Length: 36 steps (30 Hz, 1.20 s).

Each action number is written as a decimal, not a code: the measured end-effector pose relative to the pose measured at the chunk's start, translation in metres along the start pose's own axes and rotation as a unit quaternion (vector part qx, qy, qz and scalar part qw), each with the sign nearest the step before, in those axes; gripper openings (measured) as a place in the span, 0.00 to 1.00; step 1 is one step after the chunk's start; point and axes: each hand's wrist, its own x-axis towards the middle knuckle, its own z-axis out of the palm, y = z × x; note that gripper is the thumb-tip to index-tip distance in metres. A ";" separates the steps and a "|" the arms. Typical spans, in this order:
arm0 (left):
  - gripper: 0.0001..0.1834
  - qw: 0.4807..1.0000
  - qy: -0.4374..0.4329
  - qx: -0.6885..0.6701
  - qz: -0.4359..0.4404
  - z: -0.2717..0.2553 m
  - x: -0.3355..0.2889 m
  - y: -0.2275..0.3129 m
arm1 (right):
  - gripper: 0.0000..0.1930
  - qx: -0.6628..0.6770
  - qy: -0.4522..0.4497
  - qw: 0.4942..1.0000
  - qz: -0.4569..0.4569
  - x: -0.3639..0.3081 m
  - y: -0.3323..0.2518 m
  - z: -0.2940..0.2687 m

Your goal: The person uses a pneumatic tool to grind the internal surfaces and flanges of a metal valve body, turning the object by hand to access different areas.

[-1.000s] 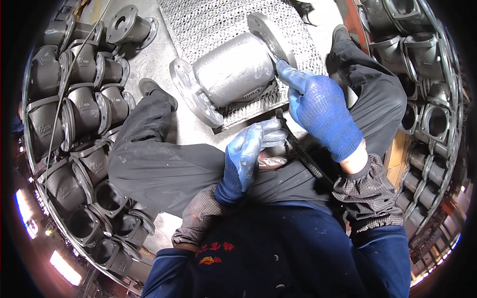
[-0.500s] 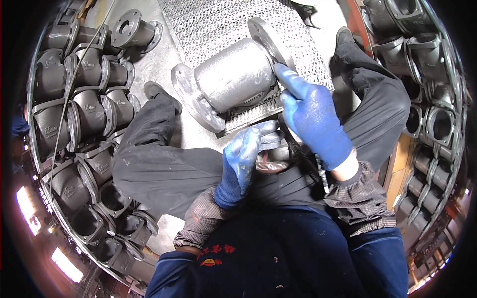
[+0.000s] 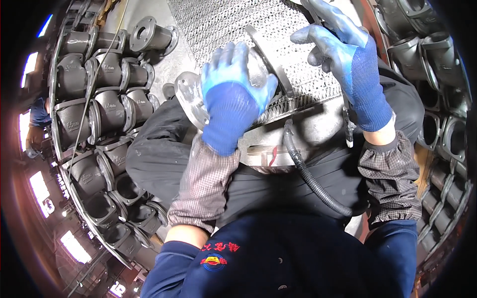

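Observation:
A grey cast-metal flanged pipe fitting (image 3: 188, 97) lies on its side at the near part of a patterned metal grate (image 3: 198, 25). My left hand (image 3: 231, 92), in a blue coated glove, lies flat over the fitting's body with its fingers spread, hiding most of it. One round flange shows to the left of the hand, the other to its right. My right hand (image 3: 343, 54), gloved alike, is raised above the grate's right side, fingers apart and nothing held. Below it, a dark ribbed hose (image 3: 315, 181) runs over my lap.
Stacked flanged fittings (image 3: 110, 107) fill a rack on the left. Another lone fitting (image 3: 154, 36) stands on the floor at the far left. More castings (image 3: 430, 57) are piled at the right. My bent legs (image 3: 159, 159) flank the grate. A thin cable (image 3: 94, 79) hangs over the left rack.
My left hand has moved from my lap up onto the fitting. My right hand has left the fitting's right flange and risen to the right. The hose now lies lower, across my lap.

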 end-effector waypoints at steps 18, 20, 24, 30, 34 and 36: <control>0.19 0.925 -0.199 0.296 0.134 0.000 0.039 0.012 | 0.19 0.190 0.095 0.970 0.118 -0.014 0.017 -0.013; 0.16 0.920 -0.126 0.299 0.219 -0.015 0.009 0.027 | 0.19 0.199 0.106 0.970 0.095 -0.011 0.012 -0.009; 0.10 0.866 -0.424 -0.102 0.243 -0.051 -0.018 0.025 | 0.21 0.238 0.071 0.958 0.141 -0.011 0.012 -0.006; 0.17 0.989 -0.023 0.034 0.145 -0.044 0.023 -0.003 | 0.20 0.169 0.070 0.983 0.032 -0.001 0.043 0.006; 0.19 0.943 -0.059 0.174 0.276 0.003 -0.028 0.013 | 0.21 0.252 0.044 0.959 0.125 0.006 0.067 0.012; 0.15 0.876 -0.355 -0.014 0.326 -0.017 -0.046 0.021 | 0.21 0.232 0.044 0.961 0.146 0.002 0.075 0.019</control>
